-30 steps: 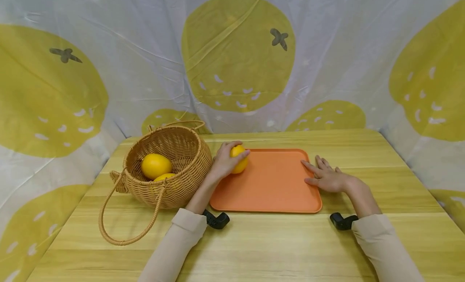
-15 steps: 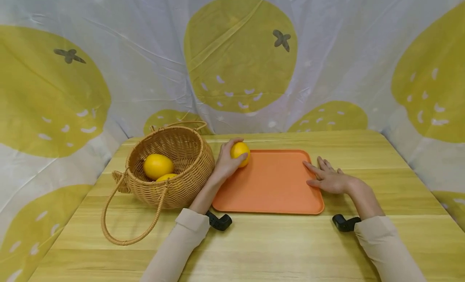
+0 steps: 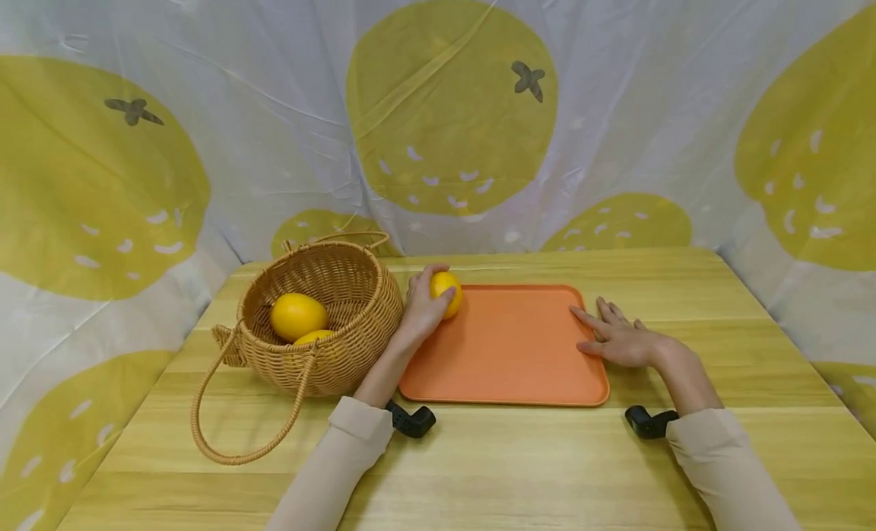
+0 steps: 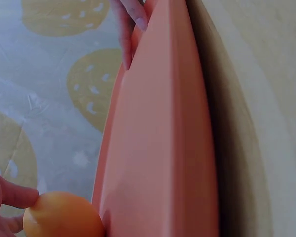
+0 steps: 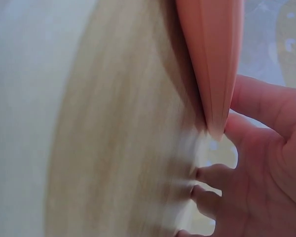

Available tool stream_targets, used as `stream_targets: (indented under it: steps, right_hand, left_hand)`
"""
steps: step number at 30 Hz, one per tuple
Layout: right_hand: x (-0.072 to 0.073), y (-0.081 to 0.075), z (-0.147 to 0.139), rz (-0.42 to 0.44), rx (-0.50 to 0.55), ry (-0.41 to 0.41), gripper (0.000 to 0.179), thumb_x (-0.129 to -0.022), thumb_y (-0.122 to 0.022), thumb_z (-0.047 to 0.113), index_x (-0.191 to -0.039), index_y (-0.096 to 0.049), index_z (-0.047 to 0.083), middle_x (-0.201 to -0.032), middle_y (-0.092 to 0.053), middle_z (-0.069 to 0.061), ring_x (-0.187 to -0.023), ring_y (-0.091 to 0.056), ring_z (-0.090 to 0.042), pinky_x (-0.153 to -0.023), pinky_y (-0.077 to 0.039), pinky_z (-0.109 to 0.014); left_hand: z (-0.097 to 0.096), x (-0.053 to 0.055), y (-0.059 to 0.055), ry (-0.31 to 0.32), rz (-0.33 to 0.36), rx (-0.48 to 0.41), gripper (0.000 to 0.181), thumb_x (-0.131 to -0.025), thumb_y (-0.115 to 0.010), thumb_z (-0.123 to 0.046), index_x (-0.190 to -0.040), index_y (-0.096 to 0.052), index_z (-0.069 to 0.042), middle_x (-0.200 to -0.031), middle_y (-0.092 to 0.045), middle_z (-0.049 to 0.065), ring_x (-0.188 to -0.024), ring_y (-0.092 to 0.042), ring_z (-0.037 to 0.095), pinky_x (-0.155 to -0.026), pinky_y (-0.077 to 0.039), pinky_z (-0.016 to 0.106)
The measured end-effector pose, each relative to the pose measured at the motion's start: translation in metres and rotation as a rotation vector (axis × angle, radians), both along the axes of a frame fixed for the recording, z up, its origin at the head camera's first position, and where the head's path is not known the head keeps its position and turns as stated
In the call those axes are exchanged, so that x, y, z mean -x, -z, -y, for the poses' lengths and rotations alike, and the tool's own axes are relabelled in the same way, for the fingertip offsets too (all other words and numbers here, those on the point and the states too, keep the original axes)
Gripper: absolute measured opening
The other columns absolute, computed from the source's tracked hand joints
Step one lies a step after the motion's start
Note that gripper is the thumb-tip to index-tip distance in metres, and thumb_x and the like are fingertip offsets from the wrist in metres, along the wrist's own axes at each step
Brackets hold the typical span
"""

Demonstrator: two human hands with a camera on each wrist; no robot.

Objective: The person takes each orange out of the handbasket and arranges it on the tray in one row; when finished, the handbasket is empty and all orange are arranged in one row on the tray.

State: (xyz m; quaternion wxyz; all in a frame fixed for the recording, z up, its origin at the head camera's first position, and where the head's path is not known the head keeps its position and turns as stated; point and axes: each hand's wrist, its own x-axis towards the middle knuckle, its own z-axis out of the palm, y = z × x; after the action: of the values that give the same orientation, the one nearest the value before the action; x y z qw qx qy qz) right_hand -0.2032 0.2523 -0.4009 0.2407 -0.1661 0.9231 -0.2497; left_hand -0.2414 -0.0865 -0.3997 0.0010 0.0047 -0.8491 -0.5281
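My left hand [image 3: 426, 306] grips a yellow-orange fruit [image 3: 448, 294], perhaps an orange, at the far left corner of the orange tray [image 3: 506, 344]. In the left wrist view, the fingers hold the round fruit [image 4: 64, 217] beside the tray's edge. With fingers spread, my right hand [image 3: 623, 339] rests at the tray's right side. Its thumb and index finger touch the rim, as the right wrist view of the tray [image 5: 214, 64] also shows. Left of the tray stands a wicker basket [image 3: 363, 348]; inside it lie a yellow fruit [image 3: 299, 316] and another one [image 3: 315, 336], partly hidden by the rim.
The basket's near handle [image 3: 198, 409] hangs down toward the wooden table [image 3: 534, 470], its far handle [image 3: 369, 234] leans back. A black device is worn at the left wrist [image 3: 414, 422] and another at the right wrist [image 3: 646, 422]. A printed cloth [image 3: 616, 120] encloses the back and sides.
My left hand with the fruit rises slightly toward the back, then comes back left and a little lower. The right hand stays at the tray's edge. The whole view shifts slightly.
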Motion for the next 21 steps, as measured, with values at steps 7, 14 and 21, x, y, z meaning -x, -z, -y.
stream_targets:
  steps: [7,14,21]
  right_hand:
    - [-0.0012,-0.001,0.0,-0.005,0.007,-0.007,0.08,-0.107,-0.053,0.044,-0.166,-0.015,0.006,-0.165,0.016,-0.038,-0.152,0.014,-0.059,-0.112,0.007,-0.082]
    - [-0.0003,-0.0009,-0.0025,-0.002,0.008,-0.009,0.082,-0.107,-0.054,0.045,-0.166,-0.014,0.006,-0.165,0.015,-0.038,-0.152,0.013,-0.059,-0.112,0.007,-0.082]
    - [0.002,0.0,-0.0077,-0.008,0.016,-0.02,0.083,-0.106,-0.056,0.044,-0.165,-0.016,0.003,-0.166,0.011,-0.038,-0.152,0.01,-0.059,-0.11,0.006,-0.084]
  left_hand:
    - [-0.0002,0.0013,0.0021,-0.036,-0.015,0.025,0.045,-0.104,-0.059,-0.015,-0.149,-0.054,-0.016,-0.15,-0.04,0.023,-0.135,-0.044,0.041,-0.112,-0.04,0.058]
    - [-0.0036,0.0017,0.0034,-0.053,-0.028,0.062,0.046,-0.105,-0.058,-0.017,-0.15,-0.053,-0.017,-0.154,-0.038,0.023,-0.137,-0.041,0.043,-0.113,-0.037,0.06]
    - [0.0005,0.0016,0.0043,0.013,-0.031,0.06,0.047,-0.106,-0.057,-0.019,-0.153,-0.051,-0.018,-0.156,-0.036,0.022,-0.141,-0.04,0.043,-0.114,-0.039,0.06]
